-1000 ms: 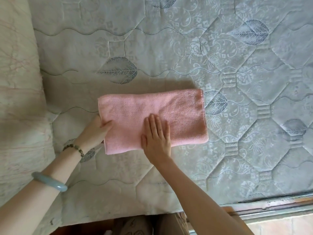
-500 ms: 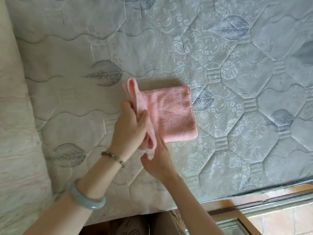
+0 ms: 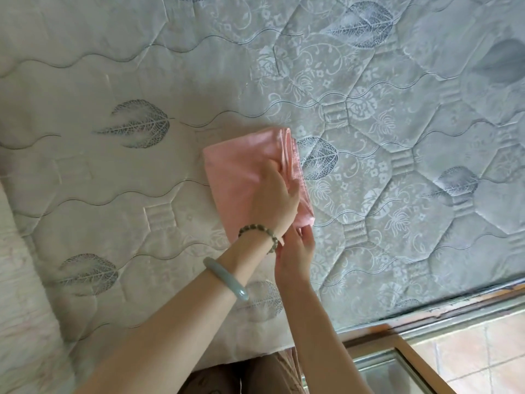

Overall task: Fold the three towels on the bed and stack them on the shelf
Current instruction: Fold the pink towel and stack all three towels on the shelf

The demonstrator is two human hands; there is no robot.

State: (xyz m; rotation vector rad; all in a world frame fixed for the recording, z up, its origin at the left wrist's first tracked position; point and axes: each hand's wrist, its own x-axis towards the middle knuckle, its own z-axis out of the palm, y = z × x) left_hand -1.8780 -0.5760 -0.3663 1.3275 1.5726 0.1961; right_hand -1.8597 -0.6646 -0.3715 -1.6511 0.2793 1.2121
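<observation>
Pink towel (image 3: pixel 235 177), a strip a second ago, lies halved under my flat left fingers (image 3: pixel 277 173); right fingers (image 3: pixel 305 233), grip unclear; shelf likely next

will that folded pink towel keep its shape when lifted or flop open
Probably flops open: the pink towel is soft cloth, its stacked layers loose at the right edge. Pushed, it may bunch on the textured quilted mattress.

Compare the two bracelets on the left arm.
The beaded bracelet is a string of small brownish beads; the bangle is one smooth pale green ring. The beaded bracelet sits at the wrist, the bangle farther up the forearm. The bangle is thicker. Both circle the left arm.
</observation>
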